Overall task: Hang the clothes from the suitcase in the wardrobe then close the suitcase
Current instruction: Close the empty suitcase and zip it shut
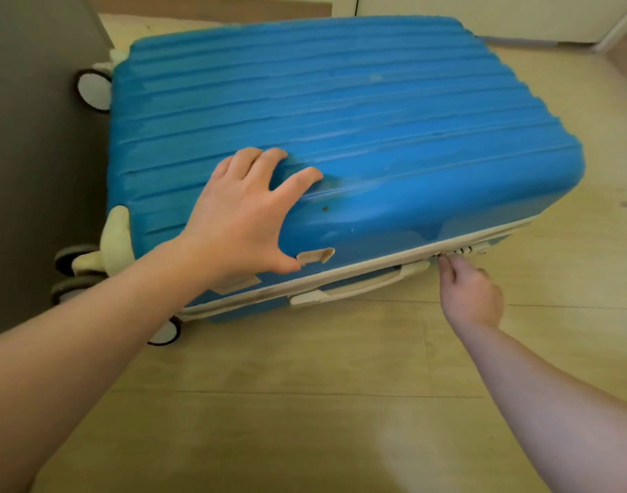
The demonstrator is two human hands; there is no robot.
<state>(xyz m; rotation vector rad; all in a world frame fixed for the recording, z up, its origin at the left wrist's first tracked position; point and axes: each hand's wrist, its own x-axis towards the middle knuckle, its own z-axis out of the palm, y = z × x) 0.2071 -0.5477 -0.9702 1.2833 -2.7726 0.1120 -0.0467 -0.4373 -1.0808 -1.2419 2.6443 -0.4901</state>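
Observation:
A blue hard-shell suitcase (358,112) lies flat on the floor with its lid down. Its ribbed top faces me. A cream zipper band and a cream side handle (354,288) run along the near edge. My left hand (244,215) rests flat on the lid near the front, fingers spread. My right hand (472,293) pinches the zipper pull (442,257) beside the small combination lock (463,250) on the near side. No clothes are in sight.
Cream wheels (93,88) stick out on the suitcase's left end, close to a grey panel (31,154). Pale wood floor (305,403) spreads in front and to the right. White furniture (482,16) stands behind the suitcase.

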